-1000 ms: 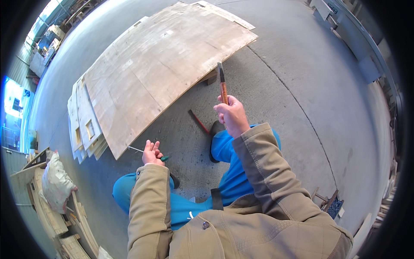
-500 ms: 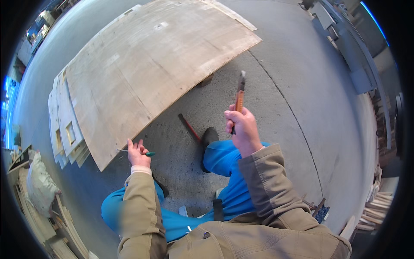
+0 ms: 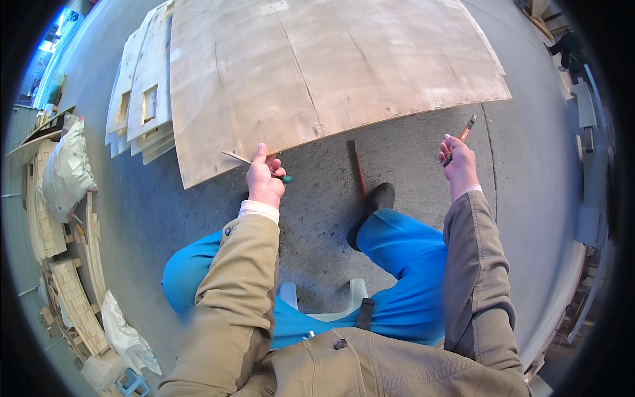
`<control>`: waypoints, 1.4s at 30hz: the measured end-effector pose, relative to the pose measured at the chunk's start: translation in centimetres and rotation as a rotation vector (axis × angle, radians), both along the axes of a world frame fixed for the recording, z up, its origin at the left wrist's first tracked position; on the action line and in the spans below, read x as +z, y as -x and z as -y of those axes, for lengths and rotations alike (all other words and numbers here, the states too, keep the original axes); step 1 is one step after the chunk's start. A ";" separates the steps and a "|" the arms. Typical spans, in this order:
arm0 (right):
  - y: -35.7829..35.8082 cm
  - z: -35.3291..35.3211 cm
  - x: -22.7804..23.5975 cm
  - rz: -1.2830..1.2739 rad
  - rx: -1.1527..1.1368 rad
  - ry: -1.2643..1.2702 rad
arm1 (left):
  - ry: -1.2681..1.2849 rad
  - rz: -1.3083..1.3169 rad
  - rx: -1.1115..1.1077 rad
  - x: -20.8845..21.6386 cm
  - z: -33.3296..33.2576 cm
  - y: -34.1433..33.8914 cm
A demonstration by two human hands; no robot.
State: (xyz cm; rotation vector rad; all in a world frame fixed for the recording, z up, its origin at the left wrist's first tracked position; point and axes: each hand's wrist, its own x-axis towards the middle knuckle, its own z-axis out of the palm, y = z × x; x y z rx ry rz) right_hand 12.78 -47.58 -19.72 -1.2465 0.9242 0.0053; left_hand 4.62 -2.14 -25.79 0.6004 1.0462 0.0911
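From the head camera, here we are looking straight down, and the left hand is curled shut around a green-handled screwdriver, one digit poking up, the middle of the tool lost behind the fingers, its thin metal shaft pointing out leftward across the near edge of a big plywood panel; whether shaft or fingertip actually touches the wood, I cannot tell! Over to the right hand, well apart from the left and out past the panel's near edge, fingers wrapped about an orange-handled tool with a metal tip, much of its grip covered, its exact kind too small to call. The panel's far side runs off the top of the view, and on its left the lower sheets peek out, cut with squarish openings, the rest of them buried beneath. Down on the concrete floor lies a red bar with a dark end, its lower end meeting a dark shoe, and there's a pale stool mostly hidden by blue trousers; far left, a white sack sits among timber, while the right rim sinks into darkness and blur
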 end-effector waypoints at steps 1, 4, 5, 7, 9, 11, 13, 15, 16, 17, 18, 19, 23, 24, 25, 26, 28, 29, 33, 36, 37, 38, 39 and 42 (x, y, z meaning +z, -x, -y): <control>-0.6 0.2 -1.0 0.003 -0.010 -0.009 | 0.009 0.000 -0.013 -0.1 -0.2 0.0; -2.3 0.3 -3.4 0.025 -0.003 -0.111 | 0.063 0.039 -0.077 -0.5 -0.4 0.1; -2.7 0.2 -4.0 0.032 -0.023 -0.137 | 0.090 0.062 -0.100 -0.6 -0.4 0.1; -3.7 -0.3 -5.0 0.041 -0.034 -0.185 | 0.111 0.084 -0.170 -0.6 -0.4 0.1; -4.7 -0.9 -5.8 0.057 -0.055 -0.229 | 0.127 0.110 -0.217 -0.8 -0.1 -0.1; -5.4 -1.4 -6.4 0.089 -0.062 -0.281 | 0.096 0.096 -0.196 -0.8 0.0 -0.1; -6.1 -2.1 -6.8 0.101 -0.048 -0.316 | 0.081 0.098 -0.182 -0.7 0.1 0.0; -6.3 -2.7 -7.1 0.139 -0.049 -0.328 | 0.065 0.089 -0.168 -0.6 0.2 0.0; -6.5 -2.9 -7.0 0.164 -0.043 -0.347 | 0.063 0.093 -0.164 -0.5 0.2 -0.1; -6.6 -3.1 -6.9 0.186 -0.033 -0.367 | 0.061 0.097 -0.160 -0.4 0.2 -0.1; -6.7 -3.2 -6.7 0.210 -0.022 -0.387 | 0.062 0.108 -0.153 -0.3 0.3 -0.1; -6.8 -3.4 -6.4 0.243 0.002 -0.417 | 0.061 0.116 -0.155 -0.2 0.3 -0.1; -6.4 -4.9 -5.1 0.175 -0.053 -0.318 | 0.033 0.098 -0.126 0.3 -0.7 0.1; -6.1 -5.7 -4.9 0.176 -0.059 -0.294 | 0.013 0.094 -0.121 0.5 -1.4 0.3; -5.7 -6.6 -4.7 0.175 -0.048 -0.291 | -0.008 0.088 -0.111 0.6 -2.2 0.6; -5.2 -7.6 -4.6 0.168 -0.045 -0.278 | -0.023 0.086 -0.088 0.7 -3.2 0.9; -3.8 -9.6 -4.3 0.150 -0.049 -0.261 | -0.054 0.110 -0.091 0.8 -5.2 1.6; -3.2 -10.6 -4.0 0.150 -0.050 -0.268 | -0.077 0.086 -0.082 0.9 -6.3 1.9; -0.1 -14.2 -3.5 0.160 -0.025 -0.287 | -0.128 0.108 -0.057 1.0 -10.2 3.5; 1.8 -16.1 -3.4 0.164 -0.022 -0.341 | -0.162 0.109 -0.043 1.0 -12.1 4.9; 2.5 -16.7 -3.6 0.158 -0.002 -0.347 | -0.171 0.080 -0.036 0.9 -12.6 5.3; 3.2 -17.1 -3.7 0.154 0.011 -0.348 | -0.175 0.058 -0.033 0.9 -12.9 5.6; 3.6 -17.6 -4.0 0.154 0.029 -0.355 | -0.187 0.033 -0.023 0.7 -13.2 5.8; 4.3 -17.7 -4.5 0.087 0.025 -0.313 | -0.147 -0.006 -0.014 0.2 -13.2 5.9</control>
